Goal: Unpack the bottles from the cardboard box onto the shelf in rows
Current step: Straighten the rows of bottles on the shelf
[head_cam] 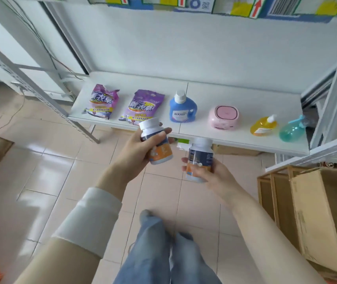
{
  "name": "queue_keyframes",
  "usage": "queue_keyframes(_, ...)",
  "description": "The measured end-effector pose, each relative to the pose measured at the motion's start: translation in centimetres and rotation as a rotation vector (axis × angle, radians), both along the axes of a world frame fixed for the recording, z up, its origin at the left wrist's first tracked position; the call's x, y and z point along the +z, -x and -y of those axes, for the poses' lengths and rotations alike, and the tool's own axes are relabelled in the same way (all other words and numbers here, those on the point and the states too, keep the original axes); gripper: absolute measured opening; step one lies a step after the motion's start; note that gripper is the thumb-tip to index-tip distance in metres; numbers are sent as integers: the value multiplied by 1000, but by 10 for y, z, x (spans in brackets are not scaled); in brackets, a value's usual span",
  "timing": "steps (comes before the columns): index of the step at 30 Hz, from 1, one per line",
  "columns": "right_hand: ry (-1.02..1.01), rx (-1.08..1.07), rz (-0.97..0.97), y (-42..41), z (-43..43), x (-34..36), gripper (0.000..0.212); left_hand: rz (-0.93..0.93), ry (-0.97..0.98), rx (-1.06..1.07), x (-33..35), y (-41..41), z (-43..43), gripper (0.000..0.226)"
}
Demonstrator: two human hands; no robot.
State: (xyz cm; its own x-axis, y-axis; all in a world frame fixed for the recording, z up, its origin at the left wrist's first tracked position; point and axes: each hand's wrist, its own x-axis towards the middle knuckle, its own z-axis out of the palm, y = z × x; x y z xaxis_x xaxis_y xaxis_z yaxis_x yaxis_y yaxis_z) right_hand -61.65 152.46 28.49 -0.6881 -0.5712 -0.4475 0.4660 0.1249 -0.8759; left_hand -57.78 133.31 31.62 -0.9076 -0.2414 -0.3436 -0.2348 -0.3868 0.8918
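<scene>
**A:** Where are the bottles?

**B:** I hold one in each hand. My left hand [141, 146] has its fingers wrapped around a white-capped bottle [156, 141], tilted toward the shelf [204, 93]. My right hand [206, 171] clasps a second bottle [200, 158] upright.

**A:** Any room?

**B:** Yes, bare shelf behind the detergent bags [143, 107]; cardboard box [327, 212] sits at my right.

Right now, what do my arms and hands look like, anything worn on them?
The left hand is bare, its arm in a pale beige sleeve with a white cuff folded back. The right hand and forearm are bare. No rings, watch or gloves show.
</scene>
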Motion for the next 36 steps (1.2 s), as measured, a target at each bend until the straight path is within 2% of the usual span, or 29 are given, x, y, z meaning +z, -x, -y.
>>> queue_keyframes(2,28,50,-21,-1,19,13,32,-27,14,62,14,-6,16,28)
queue_keyframes(5,78,84,-47,4,53,39,22,-84,-64,113,45,-8,46,18)
queue_keyframes(7,157,102,-24,11,78,60,21,-139,-146,109,70,-6,73,28)
queue_keyframes(9,208,136,-37,16,106,82,20,-199,-137,84,93,-5,103,28)
queue_keyframes(11,199,161,-133,20,135,103,23,-260,-57,49,115,-4,135,21)
queue_keyframes(14,173,125,-268,27,181,134,39,-353,81,2,148,-3,182,28)
queue_keyframes(19,193,117,-361,37,246,180,37,-447,161,-24,201,9,251,47)
queue_keyframes(23,165,132,-431,50,291,209,38,-481,237,-33,228,31,295,24)
queue_keyframes(31,150,178,-510,111,353,263,45,-477,372,-52,273,113,366,22)
queue_keyframes(36,256,141,-446,157,387,295,43,-433,512,-66,287,165,396,19)
